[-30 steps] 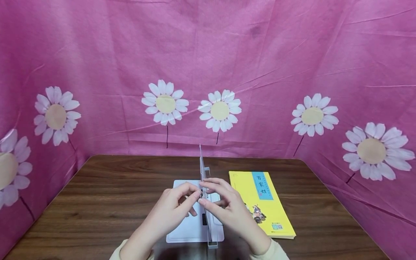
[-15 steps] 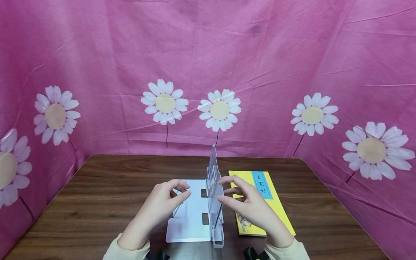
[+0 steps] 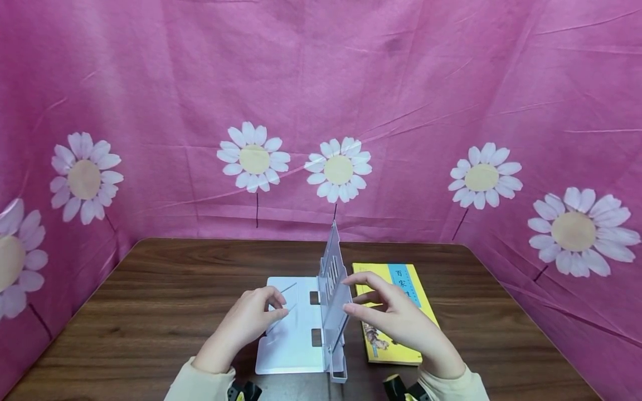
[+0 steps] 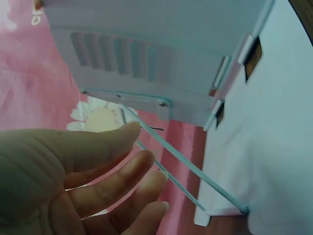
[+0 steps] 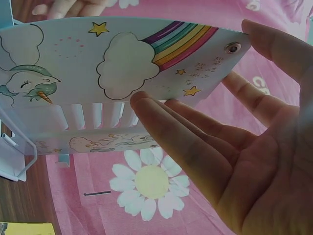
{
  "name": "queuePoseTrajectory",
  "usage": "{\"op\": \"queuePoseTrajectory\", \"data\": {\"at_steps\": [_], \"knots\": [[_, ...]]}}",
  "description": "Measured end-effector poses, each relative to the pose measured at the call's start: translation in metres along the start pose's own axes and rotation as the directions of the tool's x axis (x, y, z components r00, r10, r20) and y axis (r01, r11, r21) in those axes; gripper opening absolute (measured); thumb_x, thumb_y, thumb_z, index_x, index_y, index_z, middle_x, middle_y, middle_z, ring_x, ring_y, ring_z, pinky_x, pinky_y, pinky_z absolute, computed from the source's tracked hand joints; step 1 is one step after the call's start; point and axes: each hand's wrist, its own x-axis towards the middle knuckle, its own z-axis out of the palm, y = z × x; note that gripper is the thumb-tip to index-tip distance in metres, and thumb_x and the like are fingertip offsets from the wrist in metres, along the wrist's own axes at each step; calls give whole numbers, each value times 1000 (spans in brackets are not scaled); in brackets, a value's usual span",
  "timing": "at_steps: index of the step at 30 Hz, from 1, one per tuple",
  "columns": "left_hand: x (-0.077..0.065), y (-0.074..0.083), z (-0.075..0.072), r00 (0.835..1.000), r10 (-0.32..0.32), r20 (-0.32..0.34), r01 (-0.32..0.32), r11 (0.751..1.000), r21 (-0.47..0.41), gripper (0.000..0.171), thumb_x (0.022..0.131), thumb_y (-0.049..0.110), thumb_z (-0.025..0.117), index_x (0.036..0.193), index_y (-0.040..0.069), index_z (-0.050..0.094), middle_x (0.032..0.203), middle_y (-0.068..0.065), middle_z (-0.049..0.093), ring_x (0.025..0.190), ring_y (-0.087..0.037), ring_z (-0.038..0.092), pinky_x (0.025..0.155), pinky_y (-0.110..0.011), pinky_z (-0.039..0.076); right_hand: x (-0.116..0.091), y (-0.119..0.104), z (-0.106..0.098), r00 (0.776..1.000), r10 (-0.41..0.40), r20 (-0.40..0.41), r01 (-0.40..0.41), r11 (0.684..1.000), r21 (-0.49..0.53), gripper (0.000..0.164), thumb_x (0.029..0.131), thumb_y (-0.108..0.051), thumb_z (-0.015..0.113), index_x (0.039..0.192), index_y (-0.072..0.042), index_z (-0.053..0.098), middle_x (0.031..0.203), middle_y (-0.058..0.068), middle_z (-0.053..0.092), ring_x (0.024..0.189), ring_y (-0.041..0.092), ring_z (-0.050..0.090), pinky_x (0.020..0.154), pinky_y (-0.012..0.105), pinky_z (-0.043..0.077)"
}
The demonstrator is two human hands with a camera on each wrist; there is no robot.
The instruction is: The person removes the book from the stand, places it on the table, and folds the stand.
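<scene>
A white folding book stand (image 3: pixel 288 353) lies with its base flat on the table and its panel (image 3: pixel 333 278) standing up on edge. In the right wrist view the panel (image 5: pixel 127 63) shows a printed unicorn, cloud and rainbow. My right hand (image 3: pixel 391 312) reaches to that printed face, fingers extended, fingertips at its surface and edge. My left hand (image 3: pixel 248 317) is over the base, fingers loosely bent. Beside its fingertips in the left wrist view runs the stand's thin wire support (image 4: pixel 195 169), which slants between panel and base; the fingers overlap part of it.
A yellow book (image 3: pixel 396 348) with a blue title strip lies on the wooden table (image 3: pixel 190 267), just right of the stand and partly under the right hand in view. A pink cloth (image 3: pixel 401 83) with daisies hangs around the table.
My hands have parted from beside the panel, the left moving left over the base, the right moving right. The panel has swung rightward, and the wire support now slants over the base.
</scene>
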Motion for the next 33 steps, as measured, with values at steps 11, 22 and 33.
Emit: {"op": "queuePoseTrajectory", "data": {"at_steps": [11,22,33], "knots": [[4,-30,13,985,68,158,-68,998,-3,10,80,13,78,74,13,71,69,6,66,65,-7,51,56,-22,42,0,-1,2,1000,5,-4,-5,1000,0,36,96,-26,65,129,-16,55,136,12,57,107,19,68,76,30,58],[7,-32,16,990,20,139,-1,991,-135,15,78,10,82,72,9,68,63,4,63,48,-10,51,46,-25,44,0,-5,4,999,53,8,-53,997,51,37,96,-28,65,130,-16,54,129,16,61,112,31,63,50,34,55],[10,-37,22,983,17,185,14,986,-165,7,83,13,78,76,10,76,74,2,69,49,-10,48,47,-27,44,-1,-5,2,998,53,18,-54,998,46,38,96,-27,65,131,-16,53,127,16,62,107,28,64,58,33,57]]}}
